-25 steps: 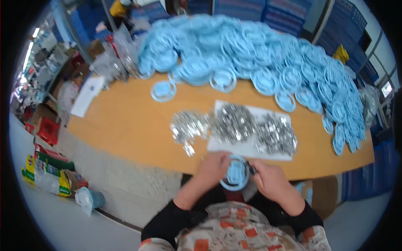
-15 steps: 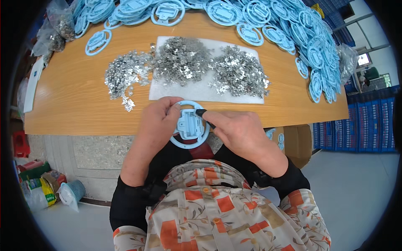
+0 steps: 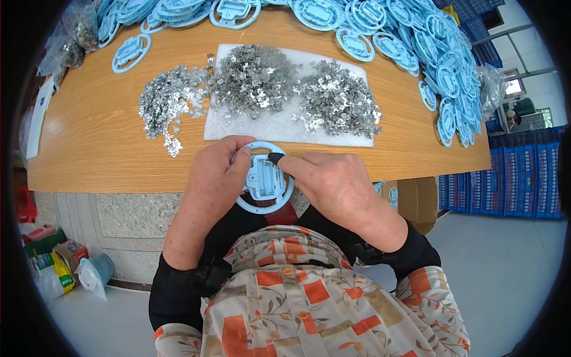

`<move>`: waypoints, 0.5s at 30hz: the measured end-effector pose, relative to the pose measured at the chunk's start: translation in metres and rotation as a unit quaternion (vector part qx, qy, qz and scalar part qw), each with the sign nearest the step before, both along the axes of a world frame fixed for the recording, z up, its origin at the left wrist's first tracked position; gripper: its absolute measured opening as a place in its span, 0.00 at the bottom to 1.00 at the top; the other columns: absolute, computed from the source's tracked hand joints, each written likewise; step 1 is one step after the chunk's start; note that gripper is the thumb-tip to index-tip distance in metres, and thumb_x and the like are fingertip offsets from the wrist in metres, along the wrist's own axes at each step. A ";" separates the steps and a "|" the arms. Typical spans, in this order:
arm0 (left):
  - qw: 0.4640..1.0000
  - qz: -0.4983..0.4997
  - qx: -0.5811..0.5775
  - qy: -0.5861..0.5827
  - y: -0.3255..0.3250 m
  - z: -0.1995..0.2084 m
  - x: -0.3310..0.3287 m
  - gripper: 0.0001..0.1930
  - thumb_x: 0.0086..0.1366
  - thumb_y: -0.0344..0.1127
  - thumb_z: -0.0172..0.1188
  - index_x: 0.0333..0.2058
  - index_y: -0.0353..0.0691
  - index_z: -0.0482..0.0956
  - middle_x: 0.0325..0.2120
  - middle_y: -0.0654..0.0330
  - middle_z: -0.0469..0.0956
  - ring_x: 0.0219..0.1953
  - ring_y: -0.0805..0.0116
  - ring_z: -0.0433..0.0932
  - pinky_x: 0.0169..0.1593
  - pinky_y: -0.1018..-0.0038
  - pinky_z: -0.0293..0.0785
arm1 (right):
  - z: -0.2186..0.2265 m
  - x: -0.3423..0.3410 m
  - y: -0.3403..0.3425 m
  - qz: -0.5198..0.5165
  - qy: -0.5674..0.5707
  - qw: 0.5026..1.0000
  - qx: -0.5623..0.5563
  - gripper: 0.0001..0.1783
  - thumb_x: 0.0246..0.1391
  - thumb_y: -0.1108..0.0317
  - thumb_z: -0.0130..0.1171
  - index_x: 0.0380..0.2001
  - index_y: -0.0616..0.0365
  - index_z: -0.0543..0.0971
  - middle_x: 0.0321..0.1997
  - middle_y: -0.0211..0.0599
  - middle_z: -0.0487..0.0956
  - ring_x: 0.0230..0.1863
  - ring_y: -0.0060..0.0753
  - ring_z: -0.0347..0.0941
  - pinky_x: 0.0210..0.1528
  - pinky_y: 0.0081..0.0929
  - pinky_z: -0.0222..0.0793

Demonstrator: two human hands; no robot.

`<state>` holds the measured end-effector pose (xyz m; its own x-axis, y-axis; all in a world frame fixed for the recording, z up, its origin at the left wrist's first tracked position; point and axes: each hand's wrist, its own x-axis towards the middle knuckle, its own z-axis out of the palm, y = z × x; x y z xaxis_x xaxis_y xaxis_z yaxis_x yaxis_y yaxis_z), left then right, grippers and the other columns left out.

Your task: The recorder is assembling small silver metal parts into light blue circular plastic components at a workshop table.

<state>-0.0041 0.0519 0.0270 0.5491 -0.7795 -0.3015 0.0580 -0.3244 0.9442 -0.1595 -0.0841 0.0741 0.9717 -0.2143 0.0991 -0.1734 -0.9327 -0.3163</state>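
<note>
Just off the table's near edge, my left hand (image 3: 220, 172) grips the upper left of a light-blue round plastic part (image 3: 266, 184). This part has an outer ring and a boxy housing across its middle. My right hand (image 3: 336, 181) is closed at its upper right side, the fingers curled. A black cover or small black thing (image 3: 275, 157) shows at a right fingertip, which meets the top of the housing. Whatever is pinched there is hidden. Beyond my hands, small shiny metal pieces lie in a left heap (image 3: 169, 98), a middle heap (image 3: 253, 80) and a right heap (image 3: 339, 98).
A white foam sheet (image 3: 238, 128) lies under two heaps on the wooden table (image 3: 107, 137). Many light-blue parts (image 3: 449, 80) are piled along the far and right edges. Clear bags (image 3: 74, 41) stand far left. A cardboard box (image 3: 416, 202) sits below the table at right.
The right fingertip with the black tip has shifted slightly left along the top of the housing. Both hands and the part sit a little further left in view, as does the table.
</note>
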 end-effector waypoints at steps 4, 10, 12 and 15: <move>0.998 -0.004 -0.012 -0.060 0.000 -0.006 0.000 0.13 0.69 0.32 0.51 0.45 0.31 0.79 0.24 0.57 0.81 0.25 0.73 0.79 0.29 0.74 0.74 | 0.008 0.006 0.001 0.001 0.021 1.000 -0.006 0.12 0.47 0.72 0.60 0.38 0.49 0.79 0.24 0.36 0.77 0.25 0.45 0.77 0.23 0.39 0.71; 0.992 -0.009 -0.020 -0.123 -0.002 -0.013 0.002 0.12 0.67 0.32 0.53 0.44 0.32 0.80 0.25 0.55 0.81 0.25 0.68 0.80 0.30 0.73 0.74 | 0.042 0.033 0.004 0.144 0.130 0.977 -0.090 0.05 0.46 0.72 0.58 0.30 0.56 0.74 0.20 0.40 0.75 0.25 0.45 0.78 0.24 0.37 0.72; 0.997 -0.010 0.002 -0.082 -0.004 -0.006 0.002 0.12 0.68 0.32 0.53 0.44 0.32 0.80 0.25 0.56 0.81 0.25 0.70 0.80 0.30 0.74 0.74 | 0.043 0.036 -0.003 0.165 0.121 0.973 -0.109 0.05 0.46 0.72 0.58 0.29 0.55 0.74 0.20 0.39 0.76 0.25 0.44 0.78 0.24 0.37 0.72; 1.000 -0.005 0.015 -0.019 -0.001 0.000 0.002 0.12 0.70 0.32 0.52 0.45 0.32 0.79 0.26 0.59 0.80 0.26 0.75 0.78 0.31 0.77 0.74 | 0.045 0.030 -0.010 0.165 0.083 0.976 -0.118 0.06 0.47 0.72 0.59 0.30 0.55 0.75 0.21 0.38 0.77 0.25 0.43 0.79 0.25 0.36 0.72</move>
<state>-0.0022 0.0511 0.0273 0.5532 -0.7757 -0.3037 0.0201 -0.3521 0.9358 -0.1291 -0.0946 0.1186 0.9909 0.1223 -0.0558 0.1177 -0.9899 -0.0795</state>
